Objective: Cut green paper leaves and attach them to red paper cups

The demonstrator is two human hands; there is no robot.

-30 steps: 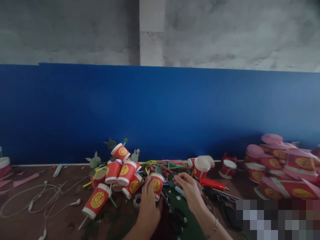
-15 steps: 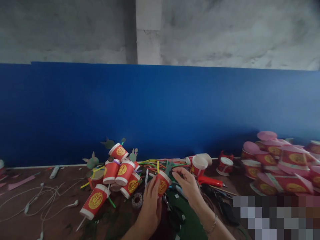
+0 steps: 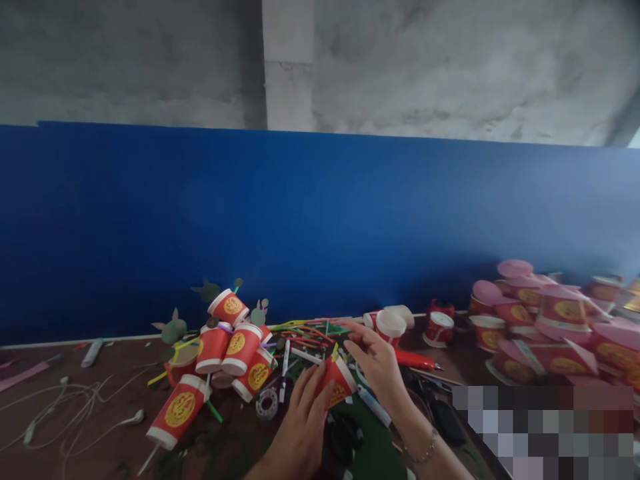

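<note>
My left hand (image 3: 303, 417) is wrapped round a red paper cup (image 3: 341, 381) with a white rim and a yellow print, held tilted above the table. A short yellow straw (image 3: 335, 352) sticks out at the cup's upper side. Just right of the cup, my right hand (image 3: 377, 363) has its fingers bent, thumb and forefinger close together. A small dark piece shows by these fingertips, too blurred to name. Below the cup lie black-handled scissors (image 3: 345, 437) on a dark green sheet (image 3: 375, 450).
Left stands a pile of red cups (image 3: 243, 348) with straws and grey-green rabbit-head cutouts (image 3: 173, 329). A tape roll (image 3: 267, 404), a marker (image 3: 285, 370), loose straws (image 3: 310, 337), a red tool (image 3: 420, 361) and white earphones (image 3: 133, 419) lie around. Pink-trimmed cups (image 3: 565, 310) crowd the right.
The cup in my left hand has tipped further and moved slightly right and down. A grey-green cutout near my right fingertips no longer shows clearly. The whole view has shifted a little.
</note>
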